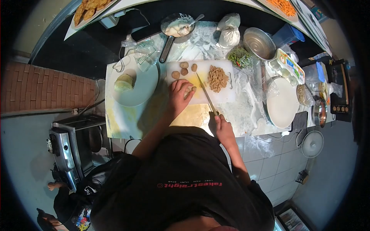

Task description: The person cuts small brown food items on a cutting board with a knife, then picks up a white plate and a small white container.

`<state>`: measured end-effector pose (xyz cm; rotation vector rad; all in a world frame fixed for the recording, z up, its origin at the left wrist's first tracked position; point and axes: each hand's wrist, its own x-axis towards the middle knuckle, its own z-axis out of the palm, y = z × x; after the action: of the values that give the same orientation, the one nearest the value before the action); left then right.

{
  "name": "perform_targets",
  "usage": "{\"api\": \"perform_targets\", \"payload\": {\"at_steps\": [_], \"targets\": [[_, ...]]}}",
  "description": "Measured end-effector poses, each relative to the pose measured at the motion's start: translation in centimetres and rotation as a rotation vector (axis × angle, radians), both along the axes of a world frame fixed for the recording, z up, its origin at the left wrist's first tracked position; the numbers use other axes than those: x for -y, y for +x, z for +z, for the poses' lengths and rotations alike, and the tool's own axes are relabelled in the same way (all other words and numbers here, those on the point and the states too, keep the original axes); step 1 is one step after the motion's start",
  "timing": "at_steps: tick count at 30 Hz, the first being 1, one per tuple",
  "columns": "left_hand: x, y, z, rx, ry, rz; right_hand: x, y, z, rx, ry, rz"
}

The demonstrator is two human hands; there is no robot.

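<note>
Here on the white board (228, 96), the left hand (180, 94) is curled partway closed, its fingertips over a pale-brown piece (187, 92) and holding it against the surface; the right hand (223, 129) is wrapped closed around the near end of the knife (207, 94), whose blade slants far and left, just right of that piece; four brown rounds (175, 74) sit at the board's far left, a heap of cut strips (218, 79) at its right.

Now the feel of it: the piece looks light, fairly firm with some give, perhaps a little slick where cut; hard pinching could dent or split it, and a rounded side could roll; the place to hold is its left side, from above, fingertips tucked back from the edge; the whole rounds look sturdier, best taken by their sides; the strips look easier to break, so a loose scoop from underneath suits them.

And the knife: long, stiff, likely light enough for one hand; handle only, at the near end, since damp fingers could slip toward the blade.
</note>
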<state>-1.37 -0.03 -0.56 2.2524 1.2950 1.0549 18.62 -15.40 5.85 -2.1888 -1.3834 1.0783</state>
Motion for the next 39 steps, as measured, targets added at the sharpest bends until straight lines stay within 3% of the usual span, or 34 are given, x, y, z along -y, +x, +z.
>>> {"api": "perform_targets", "payload": {"at_steps": [12,18,39], "targets": [[0.2,0.1,0.0,0.034,-0.051,0.007,-0.6,0.2,-0.7,0.140,-0.007,0.075],[0.1,0.4,0.1,0.069,-0.029,0.047,-0.4,-0.3,0.3,-0.050,0.002,0.052],[0.3,0.2,0.5,-0.011,-0.096,0.063,-0.3,-1.9,0.2,0.037,-0.027,0.088]]}}
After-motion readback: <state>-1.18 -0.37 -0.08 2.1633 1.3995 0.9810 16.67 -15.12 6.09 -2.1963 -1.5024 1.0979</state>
